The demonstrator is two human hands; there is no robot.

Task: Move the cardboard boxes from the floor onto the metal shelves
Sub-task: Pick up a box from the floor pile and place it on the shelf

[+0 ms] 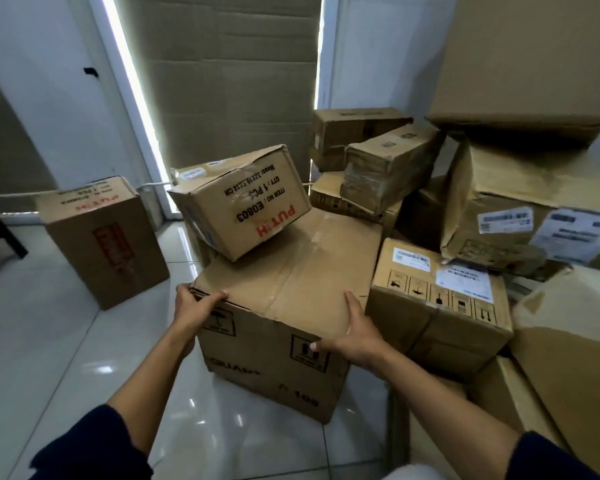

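Large cardboard box (291,306) sits on the tiled floor (49,341), centre of view, top flaps taped shut. Left hand (191,311) grips its near-left top corner, fingers curled over the edge. Right hand (352,332) holds the near-right top edge: fingers flat on the top, thumb down on the front face. Both sleeves dark.

A smaller "PUTIH E0803" box (239,202) rests tilted on the far-left part of the large box's top, print upside down.

Just beside on the right: a labelled box (437,299) with handling symbols, touching or nearly touching the large box. Behind and right of it: a pile of dented boxes (492,202), stacked unevenly, several with shipping labels.

Left, well apart: another PUTIH box (101,237) standing upright on the floor.

Flattened cardboard covers the window (222,81) behind.
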